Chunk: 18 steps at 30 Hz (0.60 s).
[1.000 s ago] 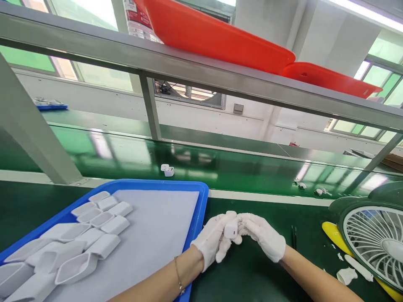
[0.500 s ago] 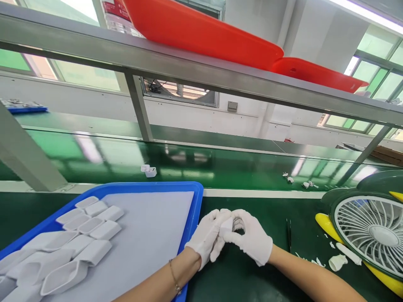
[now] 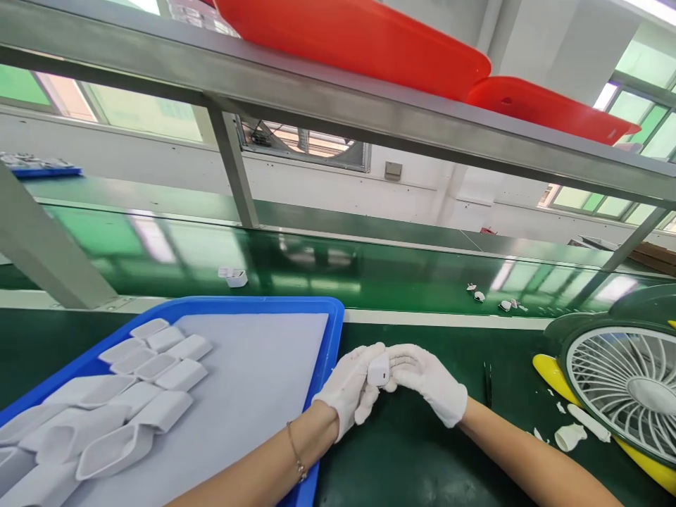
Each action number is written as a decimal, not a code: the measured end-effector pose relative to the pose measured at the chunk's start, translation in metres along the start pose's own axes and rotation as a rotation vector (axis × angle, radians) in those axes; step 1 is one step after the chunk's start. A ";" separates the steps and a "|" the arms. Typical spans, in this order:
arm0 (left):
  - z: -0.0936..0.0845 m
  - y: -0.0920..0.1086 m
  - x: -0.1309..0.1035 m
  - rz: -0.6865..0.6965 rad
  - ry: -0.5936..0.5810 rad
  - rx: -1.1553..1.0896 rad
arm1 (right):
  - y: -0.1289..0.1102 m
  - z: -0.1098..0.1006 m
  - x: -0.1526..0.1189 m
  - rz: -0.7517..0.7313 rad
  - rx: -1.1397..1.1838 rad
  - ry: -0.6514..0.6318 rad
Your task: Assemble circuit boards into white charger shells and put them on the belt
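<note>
Between my gloved hands is a small white earbud charging case (image 3: 377, 370), with a dark port slot in the face toward me. My left hand (image 3: 349, 387), in a white glove, is closed around its left side. My right hand (image 3: 427, 380), gloved too, has its fingers bent against the right side of the case, with the fingertips partly hidden behind it. Left of my hands, a blue tray (image 3: 332, 331) lined with a white sheet (image 3: 253, 380) carries several hollow white plastic shells (image 3: 119, 447). My left wrist passes over the tray's right rim.
A green belt (image 3: 327, 282) runs behind, bearing an open white case (image 3: 233, 277) and small white pieces (image 3: 479, 296). Dark tweezers (image 3: 487, 384), white scraps (image 3: 570, 436) and a fan (image 3: 628, 387) are at right. Red trays (image 3: 359, 42) sit on the overhead shelf (image 3: 327, 98).
The case has turned so its port face shows. My right hand's thumb and fingers have shifted from a wide curve to close against it. Pieces on the belt have moved left.
</note>
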<state>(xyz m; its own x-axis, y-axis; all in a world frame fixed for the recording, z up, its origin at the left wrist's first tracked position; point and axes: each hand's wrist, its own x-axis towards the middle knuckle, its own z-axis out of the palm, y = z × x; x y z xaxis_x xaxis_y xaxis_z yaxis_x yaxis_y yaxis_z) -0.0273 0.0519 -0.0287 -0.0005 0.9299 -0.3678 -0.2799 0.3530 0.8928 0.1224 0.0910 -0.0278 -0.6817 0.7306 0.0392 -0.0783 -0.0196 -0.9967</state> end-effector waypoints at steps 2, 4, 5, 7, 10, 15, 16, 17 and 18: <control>0.000 0.001 0.000 -0.013 -0.002 -0.004 | 0.004 -0.001 0.001 0.001 -0.022 0.008; 0.001 0.003 0.000 -0.023 -0.011 -0.007 | 0.003 -0.003 0.003 0.000 -0.059 0.046; 0.002 0.005 -0.001 -0.027 -0.018 -0.010 | 0.000 -0.007 0.002 -0.011 -0.116 0.089; 0.004 0.009 -0.004 -0.027 -0.035 -0.018 | -0.015 -0.019 -0.001 -0.033 -0.316 0.189; 0.007 0.014 -0.008 -0.007 -0.055 -0.046 | -0.048 -0.054 -0.013 0.060 -0.771 0.197; 0.005 0.013 -0.007 0.033 -0.085 -0.081 | -0.073 -0.132 -0.025 0.363 -1.246 0.364; 0.004 0.011 -0.006 0.036 -0.090 -0.076 | -0.070 -0.148 -0.022 0.408 -1.301 0.438; 0.004 0.010 -0.005 0.042 -0.090 -0.073 | -0.065 -0.162 -0.018 0.442 -1.346 0.507; 0.003 0.008 -0.004 0.049 -0.086 -0.071 | -0.058 -0.175 -0.013 0.470 -1.383 0.568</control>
<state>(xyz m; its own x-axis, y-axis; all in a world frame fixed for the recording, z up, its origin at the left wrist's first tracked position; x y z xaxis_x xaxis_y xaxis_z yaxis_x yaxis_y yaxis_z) -0.0262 0.0509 -0.0191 0.0658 0.9525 -0.2972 -0.3492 0.3010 0.8874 0.2632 0.2022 0.0175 -0.0748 0.9972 0.0054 0.9742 0.0742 -0.2130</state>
